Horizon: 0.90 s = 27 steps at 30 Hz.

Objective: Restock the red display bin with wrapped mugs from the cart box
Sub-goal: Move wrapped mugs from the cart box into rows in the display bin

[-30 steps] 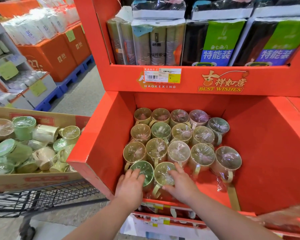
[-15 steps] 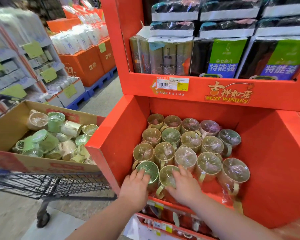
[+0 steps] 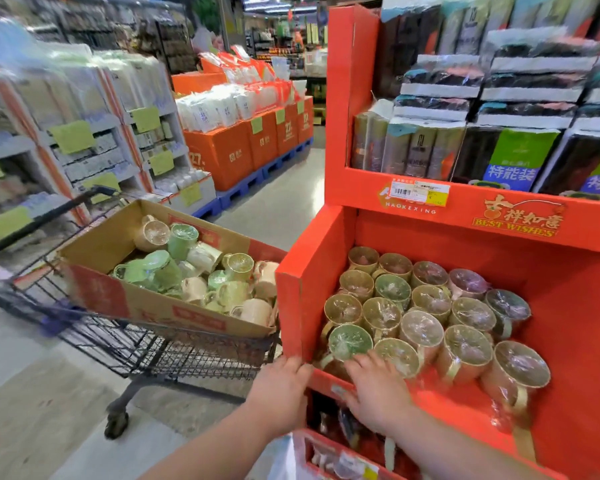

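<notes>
The red display bin [image 3: 309, 299] holds several rows of plastic-wrapped mugs standing upright. A green wrapped mug [image 3: 349, 341] and a tan wrapped mug [image 3: 397, 355] form the front row. My right hand [image 3: 378, 393] lies at the bin's front edge with relaxed fingers touching those two mugs. My left hand [image 3: 281, 389] is outside the bin at its front left corner, fingers loose and holding nothing. To the left, a cardboard box [image 3: 118, 299] on the cart contains several loose green and cream wrapped mugs [image 3: 201, 275].
The wire shopping cart [image 3: 160, 355] stands close against the bin's left wall. Above the bin, a red shelf [image 3: 499, 209] carries packaged goods. Orange stacked boxes [image 3: 229, 154] on blue pallets line the aisle behind. The bin's right half shows bare red floor.
The view has swung left, bringing the cart box into fuller view. My left hand has left the green mug and moved out past the bin's corner. My right hand slid back toward the front edge.
</notes>
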Motion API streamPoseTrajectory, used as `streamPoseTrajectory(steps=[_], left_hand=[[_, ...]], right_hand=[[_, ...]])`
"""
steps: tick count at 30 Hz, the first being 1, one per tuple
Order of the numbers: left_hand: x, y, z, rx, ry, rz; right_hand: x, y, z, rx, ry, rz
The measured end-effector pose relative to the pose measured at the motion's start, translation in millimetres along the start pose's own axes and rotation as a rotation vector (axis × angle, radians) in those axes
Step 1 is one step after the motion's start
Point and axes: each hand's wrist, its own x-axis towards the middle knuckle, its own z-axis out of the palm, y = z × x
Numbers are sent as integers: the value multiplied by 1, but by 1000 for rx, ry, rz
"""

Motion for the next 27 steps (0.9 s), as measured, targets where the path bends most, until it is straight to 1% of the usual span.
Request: streamPoseTrajectory(steps=[4, 7, 16, 22, 27], left_hand=[[-46, -43, 3, -34, 21, -82], [-79, -75, 10, -76, 6, -164], [-175, -153, 28, -97, 8, -331], [-207, -180, 42, -143, 26, -410], [-214, -198, 45, -163, 29, -461]], right_hand=[[-1, -56, 1, 8, 4, -64], [-1, -96, 5, -1, 6, -102], [2, -206, 21, -6, -4, -177], [4, -247, 32, -19, -16, -252], [24, -265, 34, -44, -41, -270]])
